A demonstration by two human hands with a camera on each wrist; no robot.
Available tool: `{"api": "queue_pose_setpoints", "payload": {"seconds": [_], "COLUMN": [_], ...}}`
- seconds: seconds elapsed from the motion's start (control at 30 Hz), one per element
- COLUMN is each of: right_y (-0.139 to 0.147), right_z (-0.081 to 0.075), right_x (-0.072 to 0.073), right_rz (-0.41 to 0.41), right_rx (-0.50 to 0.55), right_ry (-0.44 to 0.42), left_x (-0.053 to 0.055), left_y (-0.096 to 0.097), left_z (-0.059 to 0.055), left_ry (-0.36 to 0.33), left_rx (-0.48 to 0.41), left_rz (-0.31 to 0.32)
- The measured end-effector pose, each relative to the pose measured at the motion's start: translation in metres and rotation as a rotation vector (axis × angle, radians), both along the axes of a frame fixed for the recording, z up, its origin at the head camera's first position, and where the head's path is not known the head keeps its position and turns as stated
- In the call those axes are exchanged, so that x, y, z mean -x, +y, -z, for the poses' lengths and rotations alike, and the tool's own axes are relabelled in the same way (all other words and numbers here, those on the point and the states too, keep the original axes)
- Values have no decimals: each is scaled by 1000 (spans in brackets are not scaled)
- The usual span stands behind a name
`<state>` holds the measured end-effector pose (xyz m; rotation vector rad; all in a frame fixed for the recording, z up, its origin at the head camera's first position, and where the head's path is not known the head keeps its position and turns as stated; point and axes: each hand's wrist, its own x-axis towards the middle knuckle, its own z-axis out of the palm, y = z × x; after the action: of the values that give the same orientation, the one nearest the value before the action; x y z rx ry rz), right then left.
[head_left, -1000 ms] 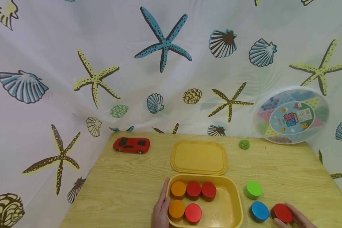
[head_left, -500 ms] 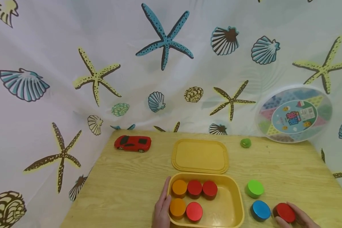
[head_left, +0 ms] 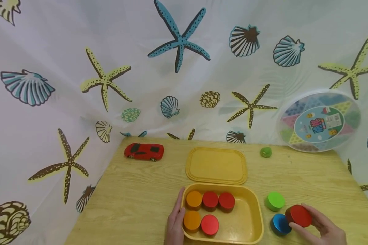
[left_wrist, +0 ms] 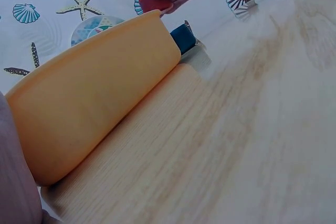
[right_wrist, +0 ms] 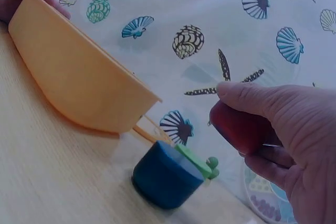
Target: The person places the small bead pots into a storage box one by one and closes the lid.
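My left hand [head_left: 175,223] rests against the left side of a yellow plastic box [head_left: 255,217], its fingers lying straight along the wall. Inside the box stand an orange round block [head_left: 194,200], another orange one and several red round blocks [head_left: 210,200]. My right hand [head_left: 325,226] pinches a red round block [head_left: 299,215] between thumb and fingers, off the table and tilted. In the right wrist view this red block [right_wrist: 241,127] hangs above a blue round block [right_wrist: 167,174]. A green round block [head_left: 275,201] stands behind the blue one.
A flat yellow lid [head_left: 216,165] lies behind the box. At the back left is a red toy car [head_left: 144,151]. A small green object [head_left: 265,152] sits at the back right, near a round patterned package [head_left: 320,120] leaning on the shell-print curtain [head_left: 135,30].
My right hand has lifted the red round block off the table and moved it slightly left and back, near the blue one. My left hand stays at the box.
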<state>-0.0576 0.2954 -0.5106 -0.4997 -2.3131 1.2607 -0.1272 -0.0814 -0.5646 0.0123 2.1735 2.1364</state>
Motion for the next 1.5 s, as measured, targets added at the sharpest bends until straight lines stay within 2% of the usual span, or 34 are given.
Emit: {"api": "queue_pose_setpoints", "payload": {"seconds": [0.13, 0.23, 0.33, 0.5, 0.53, 0.6, 0.73, 0.8, 0.87, 1.07, 1.23, 1.5], "right_y": [-12, -23, -37, -59, -62, -68, -82, -87, -92, -98, -102, -106], "right_z": [-11, -17, -19, -13, -12, -12, -14, -14, -13, -8, -4, -3], "right_x": [4, 10, 17, 33, 36, 43, 55, 59, 62, 69, 73, 75], "right_rz": [-225, -391, -540, -732, -777, -879, -1037, -1078, -1100, -1157, -1191, -1197], "right_rx": [6, 77, 71, -147, -168, -178, -148, -164, -197, -306, -315, -338], "right_ry": [45, 42, 45, 62, 43, -49, -310, -384, -403, -351, -351, -370], "left_x": [1, 2, 2, 0, 0, 0, -1, -1, -1, -1, -2, -1], "left_y": [-1, -2, -4, -3, -3, -3, -3, -3, -3, -4, -4, -5], "left_z": [0, 1, 1, 0, 0, 0, 0, 0, -1, 0, 0, 1], "left_ry": [9, 31, 54, 52, 51, 53, 58, 53, 48, 45, 51, 78], "left_rx": [24, 31, 30, 24, 24, 22, 22, 24, 24, 27, 32, 41], "left_rz": [-2, 9, 21, 28, 28, 29, 29, 30, 32, 29, 31, 36]}}
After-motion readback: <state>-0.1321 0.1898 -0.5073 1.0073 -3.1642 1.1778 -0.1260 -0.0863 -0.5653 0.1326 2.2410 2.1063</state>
